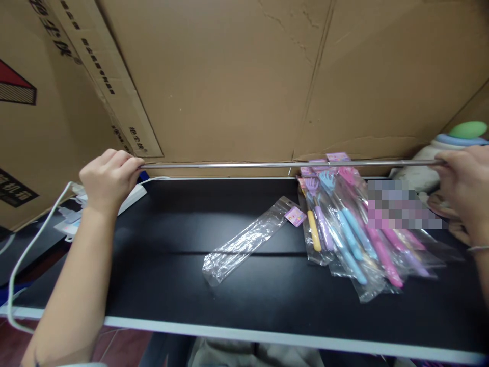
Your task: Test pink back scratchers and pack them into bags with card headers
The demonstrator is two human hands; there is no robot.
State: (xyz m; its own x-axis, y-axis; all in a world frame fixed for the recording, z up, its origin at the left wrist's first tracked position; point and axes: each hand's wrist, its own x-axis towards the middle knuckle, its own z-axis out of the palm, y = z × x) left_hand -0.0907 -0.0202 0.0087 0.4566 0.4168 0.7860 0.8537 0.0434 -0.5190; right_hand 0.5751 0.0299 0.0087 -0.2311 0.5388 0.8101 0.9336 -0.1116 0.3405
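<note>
Two hands share one thin metal rod [248, 165], which runs nearly level across the view above the far part of the black tabletop [160, 285], in front of a cardboard wall [229, 76]. The left hand [110, 176] has its fingers closed around one end; the right hand [464, 176] has its fingers clamped on the other. The shaft appears to step in thickness, which suggests telescoping sections; a grip at each end, arms wide, would keep such a length straight and steady. Both tips are covered by the hands, so whether either bears a handle or claw cannot be told.

Below the middle of the rod, a clear plastic bag [244, 247] lies flat and slantwise, crinkled, with a purple card [295, 216] at its upper end. Nothing shows inside it.

To its right, bagged hand-shaped scratchers [347, 229] overlap in a fanned heap, their yellow, purple, blue and pink handles mostly toward the near edge, perhaps laid the same way for easy picking. Clear film covers them, and cards show at the far ends. A blurred patch hides part of the heap, so the count is uncertain.
</note>
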